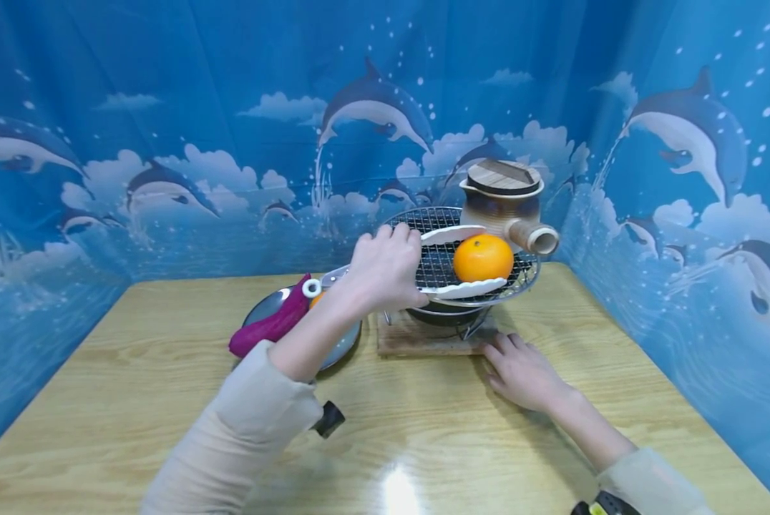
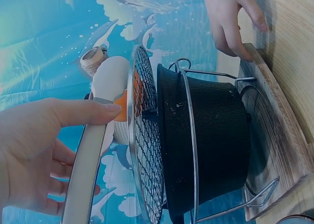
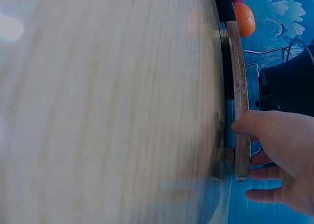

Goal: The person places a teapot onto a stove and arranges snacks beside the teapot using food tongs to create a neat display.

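While gripping one pair of white-tipped tongs (image 1: 467,290) in the left hand (image 1: 388,265), with thumb and fingers on opposite arms, spreads two blades apart around one orange (image 1: 484,258) on the round mesh (image 1: 435,265). Cannot be sure of contact between blades and fruit. With the right hand (image 1: 522,373), pinches one wooden board (image 1: 424,345) at its right end, below one black stove (image 2: 211,130), using thumb and fingertips. Note also one lidded pot (image 1: 497,209) just behind the orange; further left, one pan (image 1: 345,350) bearing one purple eggplant (image 1: 272,326) and one second, partly hidden orange fruit (image 3: 244,19).
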{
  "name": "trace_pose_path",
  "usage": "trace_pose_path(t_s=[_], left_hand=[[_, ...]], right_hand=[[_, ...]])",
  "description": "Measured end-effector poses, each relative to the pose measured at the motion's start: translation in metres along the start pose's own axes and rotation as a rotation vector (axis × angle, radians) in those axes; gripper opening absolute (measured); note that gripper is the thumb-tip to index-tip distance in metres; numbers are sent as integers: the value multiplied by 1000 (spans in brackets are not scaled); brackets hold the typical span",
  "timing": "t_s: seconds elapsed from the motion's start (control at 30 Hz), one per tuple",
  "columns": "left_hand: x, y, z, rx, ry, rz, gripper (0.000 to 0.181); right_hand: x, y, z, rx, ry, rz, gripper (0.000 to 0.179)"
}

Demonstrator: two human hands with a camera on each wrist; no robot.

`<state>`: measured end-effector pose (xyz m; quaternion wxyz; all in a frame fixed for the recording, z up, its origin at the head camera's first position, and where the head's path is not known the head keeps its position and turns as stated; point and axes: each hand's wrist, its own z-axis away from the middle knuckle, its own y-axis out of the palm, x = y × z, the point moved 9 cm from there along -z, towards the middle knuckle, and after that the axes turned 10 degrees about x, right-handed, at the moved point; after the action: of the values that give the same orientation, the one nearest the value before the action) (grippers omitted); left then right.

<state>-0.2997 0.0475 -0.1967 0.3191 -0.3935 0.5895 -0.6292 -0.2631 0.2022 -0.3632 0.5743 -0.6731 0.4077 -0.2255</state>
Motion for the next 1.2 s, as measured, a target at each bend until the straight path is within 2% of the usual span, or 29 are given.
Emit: trace_pose_path(t_s=[0.33,0.73,1.2], left_hand=[[-2,2,-3,49,-14,0,91],[-2,-2,0,24,-2,-8,89],[-1,-4,1,52,4,1,83]], right_hand=[[1,1,1,9,-3,7,38],[1,0,1,19,-2,-3,40],[2,0,0,19,-6,0,40]])
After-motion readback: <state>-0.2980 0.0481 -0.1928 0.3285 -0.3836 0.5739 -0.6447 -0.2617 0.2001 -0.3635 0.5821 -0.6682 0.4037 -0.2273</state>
